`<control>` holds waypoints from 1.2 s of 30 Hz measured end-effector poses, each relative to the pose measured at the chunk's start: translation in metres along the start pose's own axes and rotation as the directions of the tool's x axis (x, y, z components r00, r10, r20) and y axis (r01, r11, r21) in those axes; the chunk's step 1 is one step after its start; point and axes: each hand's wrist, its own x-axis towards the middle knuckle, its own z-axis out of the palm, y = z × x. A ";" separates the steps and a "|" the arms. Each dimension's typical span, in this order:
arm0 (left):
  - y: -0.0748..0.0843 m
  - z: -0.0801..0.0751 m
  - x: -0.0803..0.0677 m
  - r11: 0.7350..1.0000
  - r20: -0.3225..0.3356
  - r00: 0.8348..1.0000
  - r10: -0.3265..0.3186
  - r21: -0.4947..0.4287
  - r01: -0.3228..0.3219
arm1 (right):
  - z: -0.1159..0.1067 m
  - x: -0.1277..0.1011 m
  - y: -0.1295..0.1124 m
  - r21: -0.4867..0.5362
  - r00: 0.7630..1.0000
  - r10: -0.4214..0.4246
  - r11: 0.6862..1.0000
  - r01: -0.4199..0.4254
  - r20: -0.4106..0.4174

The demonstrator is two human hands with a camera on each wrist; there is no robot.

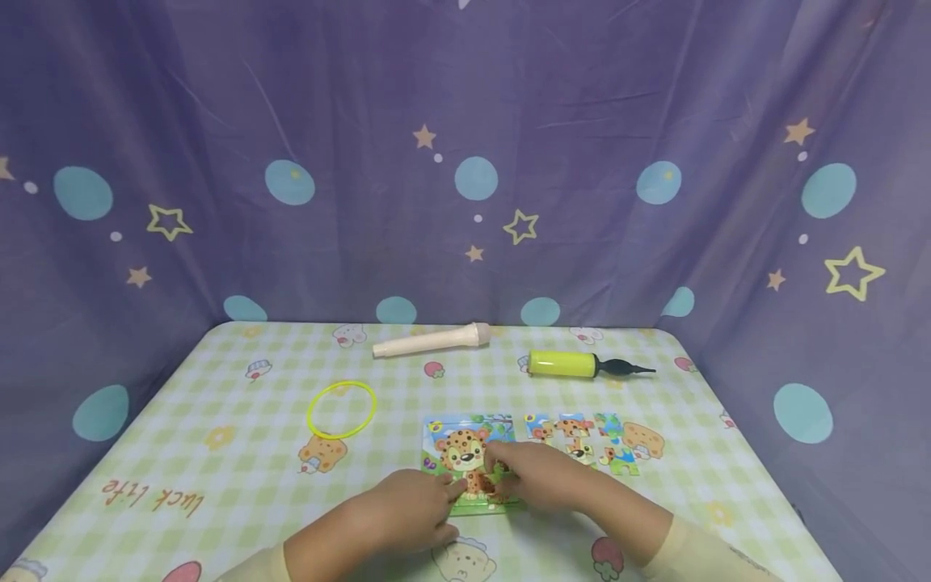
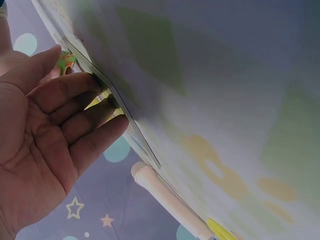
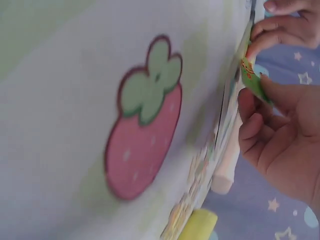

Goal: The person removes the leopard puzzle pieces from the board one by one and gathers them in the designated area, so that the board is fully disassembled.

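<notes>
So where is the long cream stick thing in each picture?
Head view: the cream stick lies at the far side of the table, left of the yellow pump.
Left wrist view: it runs along the bottom middle, below the left hand.
Right wrist view: only its end shows, low and right of centre, by the right hand.
Shared landmark: the yellow pump beside it.

Soft, even light is filling the head view; both wrist views are looking blurry up close.
</notes>
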 end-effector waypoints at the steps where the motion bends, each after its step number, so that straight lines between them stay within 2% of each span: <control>1: 0.000 0.001 0.000 1.000 -0.005 1.000 0.001 0.000 -0.001 | -0.003 -0.002 0.002 0.023 1.000 -0.005 1.000 0.006 -0.011; 6: -0.001 0.001 -0.002 1.000 -0.009 1.000 0.017 -0.009 -0.017 | -0.015 -0.019 0.019 0.210 1.000 -0.004 0.978 0.007 -0.014; 10: -0.003 0.000 -0.003 0.999 0.009 1.000 0.030 -0.012 -0.030 | -0.023 -0.036 0.037 0.291 1.000 0.027 0.956 -0.029 0.011; 15: -0.004 0.000 -0.002 0.999 0.014 0.999 0.036 -0.033 -0.036 | -0.032 -0.059 0.058 0.321 0.997 0.077 0.944 -0.071 -0.006; 21: -0.004 0.000 -0.003 0.999 0.015 0.999 0.042 -0.033 -0.042 | -0.035 -0.080 0.081 0.351 0.979 0.199 0.920 -0.173 -0.037; 29: -0.005 0.001 -0.003 0.998 0.020 0.999 0.046 -0.037 -0.045 | -0.033 -0.103 0.105 0.378 0.943 0.332 0.877 -0.298 -0.027; 36: -0.006 0.002 -0.003 0.998 0.010 0.998 0.057 -0.037 -0.057 | -0.032 -0.114 0.116 0.334 0.905 0.420 0.864 -0.377 -0.065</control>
